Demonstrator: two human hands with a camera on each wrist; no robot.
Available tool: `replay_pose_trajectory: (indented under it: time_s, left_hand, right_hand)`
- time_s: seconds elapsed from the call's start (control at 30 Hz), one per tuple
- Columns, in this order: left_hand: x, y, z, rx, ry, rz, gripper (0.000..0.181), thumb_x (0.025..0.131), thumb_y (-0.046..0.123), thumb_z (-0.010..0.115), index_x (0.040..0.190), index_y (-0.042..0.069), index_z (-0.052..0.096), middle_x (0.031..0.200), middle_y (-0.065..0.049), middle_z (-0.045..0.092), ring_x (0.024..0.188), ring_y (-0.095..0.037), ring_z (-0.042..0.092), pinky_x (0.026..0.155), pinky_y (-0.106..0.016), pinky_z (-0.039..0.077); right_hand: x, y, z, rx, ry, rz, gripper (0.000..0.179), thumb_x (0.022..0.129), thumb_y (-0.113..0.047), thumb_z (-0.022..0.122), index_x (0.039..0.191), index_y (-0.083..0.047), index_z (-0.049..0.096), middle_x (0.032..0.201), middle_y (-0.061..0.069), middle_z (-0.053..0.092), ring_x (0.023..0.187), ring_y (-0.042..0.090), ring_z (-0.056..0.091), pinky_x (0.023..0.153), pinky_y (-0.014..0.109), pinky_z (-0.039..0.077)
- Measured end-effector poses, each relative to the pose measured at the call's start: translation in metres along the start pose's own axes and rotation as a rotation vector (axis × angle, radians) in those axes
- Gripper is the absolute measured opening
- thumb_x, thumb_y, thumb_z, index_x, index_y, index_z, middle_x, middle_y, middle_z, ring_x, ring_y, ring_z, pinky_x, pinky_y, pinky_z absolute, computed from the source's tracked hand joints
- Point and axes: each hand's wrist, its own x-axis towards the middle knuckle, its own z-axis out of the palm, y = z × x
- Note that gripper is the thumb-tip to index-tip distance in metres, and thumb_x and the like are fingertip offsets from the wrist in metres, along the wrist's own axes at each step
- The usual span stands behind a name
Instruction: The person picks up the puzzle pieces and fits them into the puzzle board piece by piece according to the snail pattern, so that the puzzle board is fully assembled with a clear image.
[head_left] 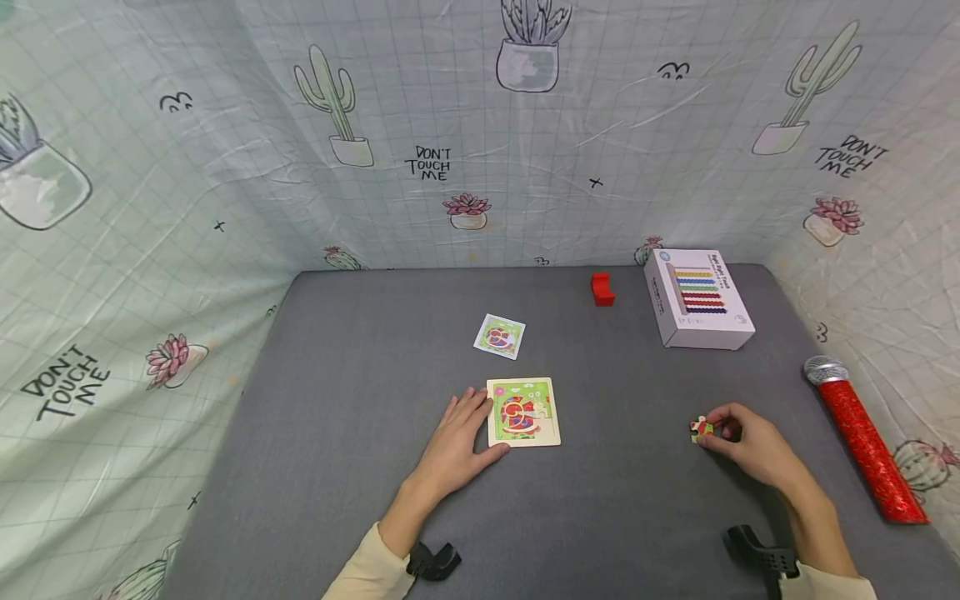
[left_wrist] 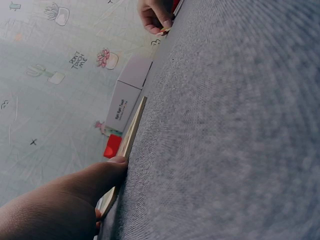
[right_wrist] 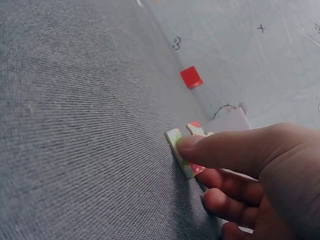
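In the head view my left hand (head_left: 455,446) lies against the left side of a square wooden puzzle board (head_left: 557,417). Its fingers stretch along that edge, and the thumb (left_wrist: 115,167) touches the near corner. A colourful picture fills the board, with a paler patch at its right. Off to the right, my right hand (head_left: 757,446) pinches a small puzzle piece (head_left: 701,428) between thumb and fingers, low over the grey table. Seen from the right wrist, the piece (right_wrist: 173,136) is green, red and white with a knobbed outline, partly covered by the thumb.
A square picture card (head_left: 510,350) lies behind the board. Farther back are a red block (head_left: 602,290) and a white box (head_left: 705,340) with coloured bead rows printed on it. A red glittery microphone (head_left: 862,433) lies along the right edge. Printed cloth (head_left: 390,100) hangs behind the table.
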Motion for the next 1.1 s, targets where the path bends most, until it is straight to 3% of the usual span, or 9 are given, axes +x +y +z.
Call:
replay_pose_trajectory:
  time_s: [0.17,0.57,1.1]
  left_hand:
    - [0.000,-0.001,0.000,-0.003,0.000,0.004,0.077,0.089,0.051,0.071,0.149,0.008,0.048,0.157,-0.009,0.044,0.153,-0.028,0.030,0.129,-0.047,0.020]
    - [0.000,0.000,0.001,-0.003,0.006,0.009,0.077,0.089,0.050,0.072,0.148,0.007,0.049,0.157,-0.010,0.045,0.152,-0.028,0.031,0.128,-0.048,0.021]
    - [0.000,0.000,0.001,0.000,0.012,0.010,0.077,0.089,0.050,0.071,0.148,0.007,0.049,0.157,-0.010,0.044,0.152,-0.029,0.031,0.128,-0.048,0.022]
  right_hand:
    - [-0.001,0.001,0.000,0.052,0.009,0.001,0.023,0.087,-0.015,0.077,0.101,-0.002,0.064,0.082,0.004,0.059,0.067,-0.001,0.045,0.056,0.019,0.038]
    - [0.017,-0.019,0.003,0.149,0.052,-0.117,0.017,0.091,-0.011,0.073,0.103,-0.001,0.066,0.088,0.005,0.067,0.071,-0.005,0.055,0.059,0.014,0.047]
    - [0.039,-0.076,0.020,0.289,-0.058,-0.210,0.019,0.092,-0.012,0.072,0.106,-0.002,0.065,0.088,0.007,0.068,0.073,0.001,0.061,0.060,0.019,0.053]
